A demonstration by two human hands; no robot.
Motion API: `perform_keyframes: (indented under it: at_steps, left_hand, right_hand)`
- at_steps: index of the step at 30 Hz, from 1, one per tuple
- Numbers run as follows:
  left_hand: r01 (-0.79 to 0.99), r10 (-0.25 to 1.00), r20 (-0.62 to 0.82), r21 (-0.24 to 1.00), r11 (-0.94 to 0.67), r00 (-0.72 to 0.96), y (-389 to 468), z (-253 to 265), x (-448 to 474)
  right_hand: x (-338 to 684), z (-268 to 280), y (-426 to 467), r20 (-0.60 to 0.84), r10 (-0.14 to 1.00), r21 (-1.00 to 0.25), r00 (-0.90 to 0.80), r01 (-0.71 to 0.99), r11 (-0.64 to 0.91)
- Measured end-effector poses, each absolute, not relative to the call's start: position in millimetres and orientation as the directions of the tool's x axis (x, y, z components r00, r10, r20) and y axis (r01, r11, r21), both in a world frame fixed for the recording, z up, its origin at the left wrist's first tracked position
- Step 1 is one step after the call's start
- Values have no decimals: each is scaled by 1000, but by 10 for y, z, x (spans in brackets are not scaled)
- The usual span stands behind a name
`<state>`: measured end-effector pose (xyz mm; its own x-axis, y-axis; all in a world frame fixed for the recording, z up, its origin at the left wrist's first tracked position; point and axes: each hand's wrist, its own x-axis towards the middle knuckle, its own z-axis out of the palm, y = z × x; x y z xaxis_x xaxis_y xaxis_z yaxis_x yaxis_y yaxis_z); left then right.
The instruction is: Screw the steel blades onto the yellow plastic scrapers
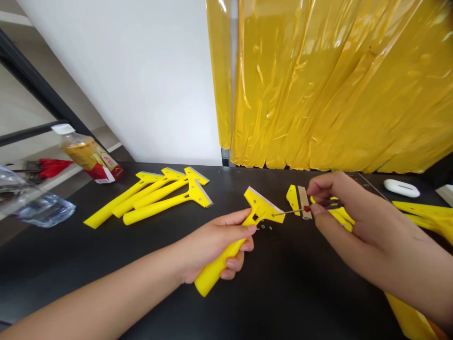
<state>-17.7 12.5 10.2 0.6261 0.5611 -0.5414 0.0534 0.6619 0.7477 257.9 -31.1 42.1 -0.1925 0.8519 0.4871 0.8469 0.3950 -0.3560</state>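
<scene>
My left hand [221, 243] is wrapped round the handle of a yellow scraper [212, 271], its wide head tilted up to the right with a metal blade along the edge. In my right hand [343, 212] a thin screwdriver [295, 211] is pinched, and its tip meets a screw at the lower right corner of the scraper head. Small metal nuts [264, 227] lie on the black table [269, 293] just below the head. Behind the screwdriver are a yellow scraper plate [292, 199] and a stack of blades [304, 200]. More yellow pieces [341, 215] show partly behind my right hand.
Several yellow scrapers [159, 208] lie in a group at the left. Beyond them stand a drink bottle [90, 156] and a clear plastic container [46, 208]. A white earbud case [401, 188] and yellow scraper parts [424, 222] are at right. Yellow plastic strips [318, 94] hang behind the table.
</scene>
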Motion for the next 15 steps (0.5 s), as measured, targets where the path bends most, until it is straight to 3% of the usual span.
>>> perform_keyframes:
  at_steps: [15]
  left_hand:
    - [68,553,-533,757,650,640,121,105,-175]
  right_hand:
    - [2553,419,-348,508,824,-249,-250,874,418]
